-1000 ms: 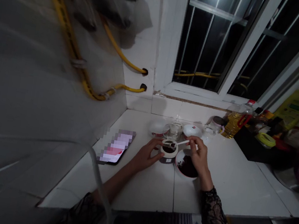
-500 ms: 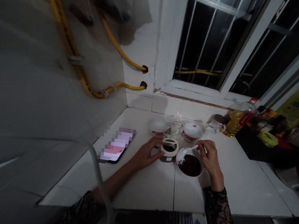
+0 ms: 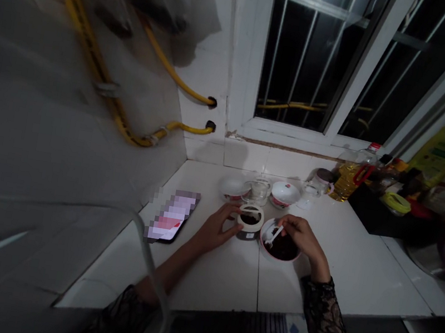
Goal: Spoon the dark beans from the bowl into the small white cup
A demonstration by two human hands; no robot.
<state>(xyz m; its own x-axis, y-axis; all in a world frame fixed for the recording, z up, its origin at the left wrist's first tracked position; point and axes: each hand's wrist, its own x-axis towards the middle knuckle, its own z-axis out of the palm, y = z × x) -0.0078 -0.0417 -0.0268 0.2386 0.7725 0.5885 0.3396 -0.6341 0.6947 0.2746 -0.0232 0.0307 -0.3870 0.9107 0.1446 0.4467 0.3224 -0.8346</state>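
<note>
My left hand (image 3: 219,229) grips the side of a small square jar (image 3: 248,233) with a pale rim and dark contents. Thumb and fingers lie around its left side. In my right hand (image 3: 299,236) a small white spoon (image 3: 274,235) is pinched, its head pointing down into a white bowl (image 3: 262,247) with a pink rim. Dark, grainy stuff (image 3: 286,248) fills much of the bowl, which stands just right of the jar. The fingertips of my right hand are over the bowl.
Behind the jar are two white bowls (image 3: 285,192) and a clear glass container (image 3: 259,191). A phone (image 3: 174,217) lies at the left. At the right are a lidded glass jug (image 3: 321,182), an oil bottle (image 3: 349,178), a black box (image 3: 371,212) and a metal pot (image 3: 423,256).
My right hand has moved left over the bowl. The spoon has tilted from nearly level to steeply downward. My left hand keeps its hold on the jar.
</note>
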